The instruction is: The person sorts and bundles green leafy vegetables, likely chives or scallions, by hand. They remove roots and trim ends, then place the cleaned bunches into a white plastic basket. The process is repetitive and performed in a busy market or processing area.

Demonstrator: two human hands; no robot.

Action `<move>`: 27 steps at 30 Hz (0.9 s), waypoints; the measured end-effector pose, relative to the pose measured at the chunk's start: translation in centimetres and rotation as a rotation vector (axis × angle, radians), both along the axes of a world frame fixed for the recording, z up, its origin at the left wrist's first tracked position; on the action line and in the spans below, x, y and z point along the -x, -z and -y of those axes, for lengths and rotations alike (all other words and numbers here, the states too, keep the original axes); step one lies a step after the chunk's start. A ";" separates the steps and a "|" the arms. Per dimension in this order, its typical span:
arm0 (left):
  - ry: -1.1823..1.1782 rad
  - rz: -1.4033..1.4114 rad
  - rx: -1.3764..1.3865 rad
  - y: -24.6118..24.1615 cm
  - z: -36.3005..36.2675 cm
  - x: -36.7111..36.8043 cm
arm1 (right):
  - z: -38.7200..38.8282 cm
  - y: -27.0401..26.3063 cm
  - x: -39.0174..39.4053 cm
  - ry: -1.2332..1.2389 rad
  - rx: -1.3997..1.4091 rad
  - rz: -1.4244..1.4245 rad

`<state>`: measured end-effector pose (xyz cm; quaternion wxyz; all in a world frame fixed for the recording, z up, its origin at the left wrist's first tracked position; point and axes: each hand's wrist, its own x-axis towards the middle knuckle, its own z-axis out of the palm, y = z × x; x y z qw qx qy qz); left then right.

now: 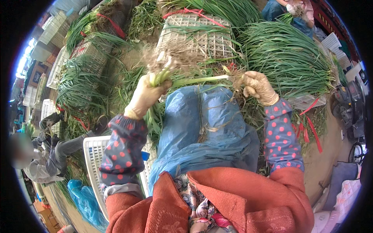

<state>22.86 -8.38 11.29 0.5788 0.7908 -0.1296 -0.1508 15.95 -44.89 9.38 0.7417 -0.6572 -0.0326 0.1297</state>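
Observation:
My left hand (pixel 147 94), in a pale glove, grips several green allium stalks (pixel 161 76), like scallions or green garlic; their shaggy roots (pixel 174 56) point up and away from me. One long stalk (pixel 204 79) stretches rightward above my knees, its white base toward my other hand. My right hand (pixel 260 88), gloved too, has its fingers closed on a brown tuft of roots or dry leaf (pixel 237 81) at that base. Blue plastic sheeting (pixel 204 116) covers my lap. Dotted sleeve covers (pixel 281 134) reach up both forearms.
Ahead stands an upturned woven basket (pixel 198 35) with greens and red ties. Large green bundles lie at right (pixel 285 58) and left (pixel 78 81). A white crate (pixel 96 163) is beside my left arm. Other people sit at far left (pixel 55 154) and upper right (pixel 300 11).

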 end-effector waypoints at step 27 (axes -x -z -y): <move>-0.018 -0.135 0.168 0.0 -1.6 0.9 | -8.0 -1.0 -3.0 0.323 0.510 0.664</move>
